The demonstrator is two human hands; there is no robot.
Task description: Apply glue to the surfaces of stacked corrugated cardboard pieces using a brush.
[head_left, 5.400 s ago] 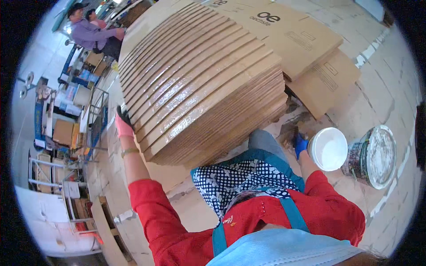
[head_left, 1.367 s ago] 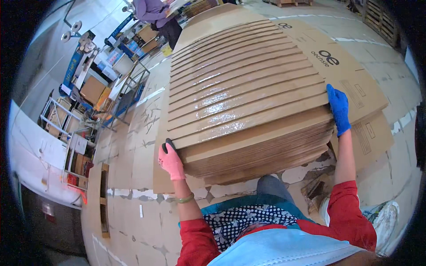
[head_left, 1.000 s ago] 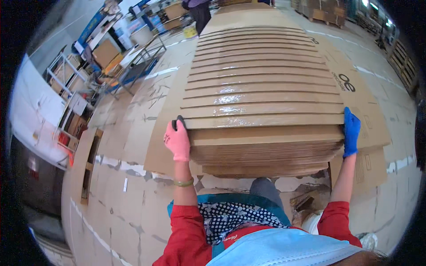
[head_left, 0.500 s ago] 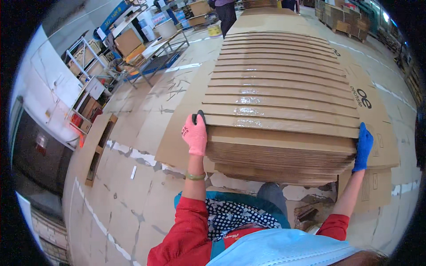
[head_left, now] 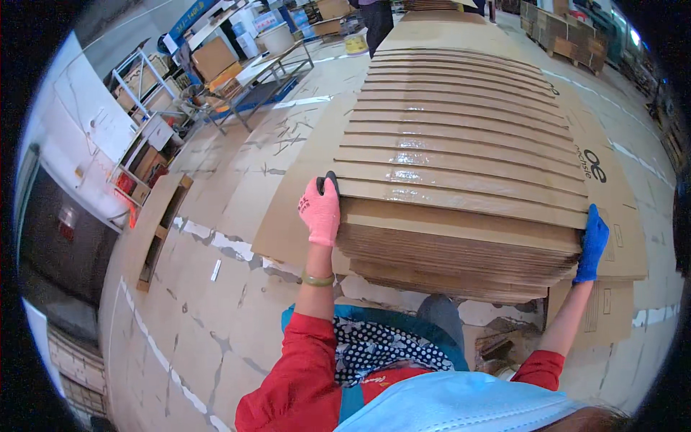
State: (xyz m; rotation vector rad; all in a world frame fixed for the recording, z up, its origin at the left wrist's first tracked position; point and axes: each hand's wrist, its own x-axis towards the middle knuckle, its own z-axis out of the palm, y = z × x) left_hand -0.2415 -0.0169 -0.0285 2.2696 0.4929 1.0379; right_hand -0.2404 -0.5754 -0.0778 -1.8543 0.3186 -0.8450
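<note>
Before me lies a stack of flat brown cardboard sheets [head_left: 461, 255], its upper sheets fanned out like steps toward the far end. A glossy strip of clear tape runs along the fanned part. My left hand [head_left: 321, 210], in a pink glove with dark fingertips, pinches the near left corner of the nearest fanned sheet [head_left: 461, 203]. At that sheet's near right corner, my right hand [head_left: 593, 245] in a blue glove is closed on the edge; its thumb is mostly hidden. Larger printed cardboard sheets [head_left: 612, 209] lie beneath and stick out to the right.
A wooden pallet [head_left: 160, 234] rests on the floor at left. Behind it are a metal-framed table [head_left: 270, 68] and a white bucket [head_left: 276, 39]. Another person [head_left: 376, 25] stands at the far end, beside the cardboard. Strapped cardboard stacks [head_left: 561, 36] stand far right.
The view has shifted slightly, so the stack sits a little further right in the picture. Both hands keep their hold on the sheet's corners.
</note>
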